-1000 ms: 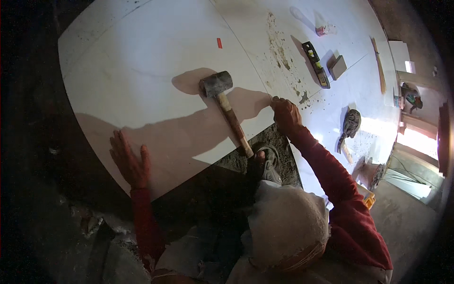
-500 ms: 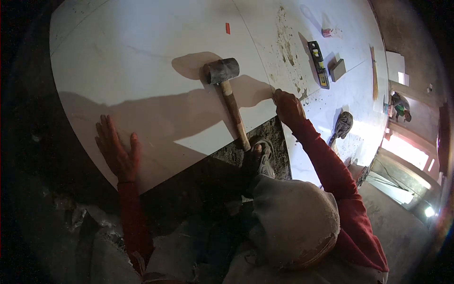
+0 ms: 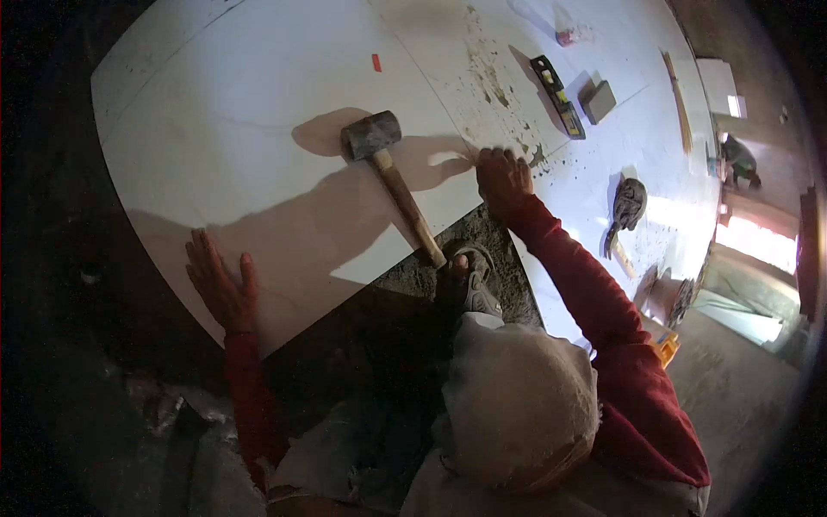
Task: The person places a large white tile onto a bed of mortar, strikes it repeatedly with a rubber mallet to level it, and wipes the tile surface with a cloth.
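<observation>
My left hand [image 3: 222,283] lies flat, fingers spread, on a large white tile [image 3: 284,284] near its left edge. My right hand [image 3: 505,181] rests at the tile's right corner, beside the seam with the neighbouring tile. Its fingers are slightly bent and apart, with no tool visible in them. Between my hands, a rubber mallet [image 3: 400,194] with a black head and wooden handle lies on the white tile, its handle end close to my sandalled foot [image 3: 476,289]. The foot stands on dark, rough ground bordering the tile. My bent knee [image 3: 521,405] fills the lower middle.
Beyond the seam lie a black spirit level [image 3: 558,97], a grey block [image 3: 598,102], a thin stick [image 3: 677,103] and a dark, rounded tool [image 3: 628,207] with a pale handle. A red strip [image 3: 376,62] marks the tile. Another person [image 3: 741,162] crouches at far right.
The view has shifted a little. My right hand's fingers have gone from bunched together at the seam to apart on the tile. The left hand stays flat, and the mallet lies still.
</observation>
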Tool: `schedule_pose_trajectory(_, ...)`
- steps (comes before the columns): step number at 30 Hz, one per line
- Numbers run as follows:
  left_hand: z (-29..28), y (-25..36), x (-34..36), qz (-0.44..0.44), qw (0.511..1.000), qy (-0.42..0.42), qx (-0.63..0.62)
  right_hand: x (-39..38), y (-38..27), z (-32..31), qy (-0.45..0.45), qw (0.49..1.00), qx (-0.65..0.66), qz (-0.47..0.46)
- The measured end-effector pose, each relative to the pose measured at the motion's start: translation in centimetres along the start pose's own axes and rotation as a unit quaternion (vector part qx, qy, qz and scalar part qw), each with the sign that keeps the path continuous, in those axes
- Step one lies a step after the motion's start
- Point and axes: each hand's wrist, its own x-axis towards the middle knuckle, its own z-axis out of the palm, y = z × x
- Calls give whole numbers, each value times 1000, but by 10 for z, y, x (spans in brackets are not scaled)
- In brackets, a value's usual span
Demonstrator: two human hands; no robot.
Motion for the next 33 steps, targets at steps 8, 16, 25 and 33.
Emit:
schedule_pose_trajectory(8,2,8,2,1,1000,-14,3,-10,-117,-14,-55,960,255,98)
schedule_pose_trajectory(16,2,1,-5,35,999,-17,26,-4,-88,-75,-14,761,610,220)
schedule_pose_trajectory(25,5,-1,-1,35,999,-17,35,-38,-133,-44,4,793,609,-11)
schedule_pose_trajectory(33,2,-9,5,32,998,-40,41,-26,-150,-30,81,755,633,153)
